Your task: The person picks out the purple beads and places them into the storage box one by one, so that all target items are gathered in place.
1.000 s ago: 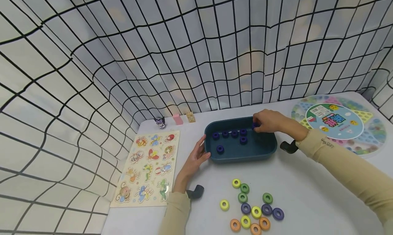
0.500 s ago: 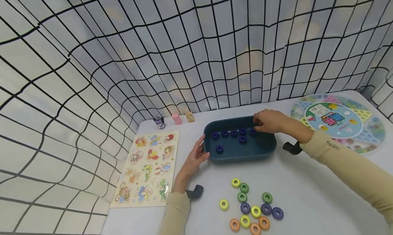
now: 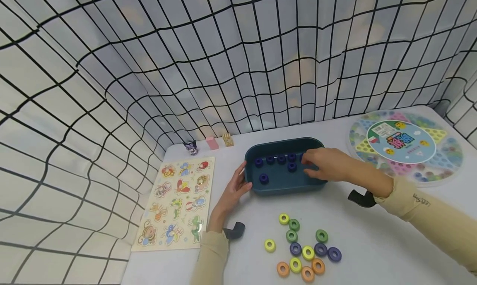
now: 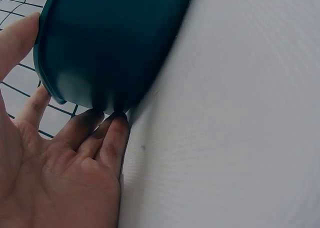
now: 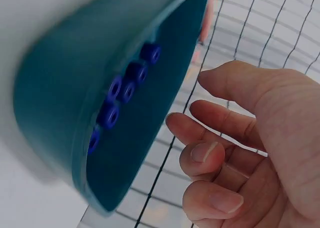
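A dark teal tray [image 3: 287,190] with raised walls stands near the back of the table. Several purple rings [image 3: 263,178] lie inside, most in a row near its back wall; one is partly hidden by my right hand. My left hand [image 3: 232,192] touches the tray's left end, thumb and fingertips against the outside. The left wrist view shows the fingers [image 4: 114,138] resting on the tray wall [image 4: 110,43]. Over the tray's right end hovers my right hand [image 3: 329,165], fingers loosely bent. In the right wrist view, nothing is between the thumb and fingers of this hand [image 5: 260,138].
Loose yellow, green, purple [image 3: 320,249] and orange rings [image 3: 283,269] lie in front of the tray. A sticker-like insect board [image 3: 177,206] is at left. Small figures [image 3: 191,147] stand at the back. A round packaged toy [image 3: 404,142] lies at right, beside the netting-patterned curtain.
A purple ring has been let go inside the tray near its back wall. My right hand has moved off it, toward the front, with its fingers loosened. The left hand stays on the tray.
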{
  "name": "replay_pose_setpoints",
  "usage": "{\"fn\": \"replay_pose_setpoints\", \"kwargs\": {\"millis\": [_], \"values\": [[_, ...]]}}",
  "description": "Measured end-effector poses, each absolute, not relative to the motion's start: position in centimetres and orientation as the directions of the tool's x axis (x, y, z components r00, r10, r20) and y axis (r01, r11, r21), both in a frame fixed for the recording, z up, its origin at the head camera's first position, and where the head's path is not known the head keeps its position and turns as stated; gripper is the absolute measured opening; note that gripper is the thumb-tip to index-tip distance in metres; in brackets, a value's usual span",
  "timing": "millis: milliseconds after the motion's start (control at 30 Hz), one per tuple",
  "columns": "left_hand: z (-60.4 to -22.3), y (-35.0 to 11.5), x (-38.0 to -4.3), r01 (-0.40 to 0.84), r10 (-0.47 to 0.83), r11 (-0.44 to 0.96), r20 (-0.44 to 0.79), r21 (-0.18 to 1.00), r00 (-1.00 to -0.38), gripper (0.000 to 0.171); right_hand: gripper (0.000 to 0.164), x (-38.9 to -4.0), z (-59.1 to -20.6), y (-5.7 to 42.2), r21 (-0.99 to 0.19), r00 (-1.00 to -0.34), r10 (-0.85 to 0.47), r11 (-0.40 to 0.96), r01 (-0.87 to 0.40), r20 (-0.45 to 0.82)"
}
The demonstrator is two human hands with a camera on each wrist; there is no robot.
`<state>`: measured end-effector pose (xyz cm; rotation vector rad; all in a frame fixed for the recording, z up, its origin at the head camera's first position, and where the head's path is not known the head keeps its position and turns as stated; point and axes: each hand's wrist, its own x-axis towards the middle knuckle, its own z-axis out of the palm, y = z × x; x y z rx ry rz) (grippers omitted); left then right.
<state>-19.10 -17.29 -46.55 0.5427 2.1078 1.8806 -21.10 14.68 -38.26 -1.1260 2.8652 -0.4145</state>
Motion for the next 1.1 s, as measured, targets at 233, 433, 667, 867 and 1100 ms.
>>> {"fn": "replay_pose_setpoints", "kwargs": {"millis": [233,433,667,867,1100], "values": [[-46.2,-17.4,-19.2,0.113,0.439,0.103,0.057,0.988,-0.897,0.065,0.014,-18.4,-38.6,14.0,-0.226,-0.677,-0.722,0.642,-0.733,0.145],[-46.1,-17.5,-19.4,0.113,0.446,0.102,0.056,0.988,-0.894,0.065,0.014,-16.4,-39.4,13.8,-0.246,-0.646,-0.748,0.604,-0.758,0.154],[-46.0,-17.5,-19.4,0.1,0.435,0.102,0.046,0.99,-0.899,0.066,0.015,-14.0,-40.1,14.3,-0.325,-0.686,-0.725,0.635,-0.701,0.064],[-45.9,-17.5,-19.2,0.107,0.428,0.101,0.054,0.989,-0.902,0.065,0.014,-12.2,-41.1,15.3,-0.416,-0.714,-0.7,0.655,-0.631,-0.019],[-46.1,-17.3,-18.9,0.089,0.439,0.11,0.032,0.99,-0.898,0.065,0.015,-9.9,-42.2,16.7,-0.492,-0.698,-0.685,0.69,-0.531,-0.209]]}}
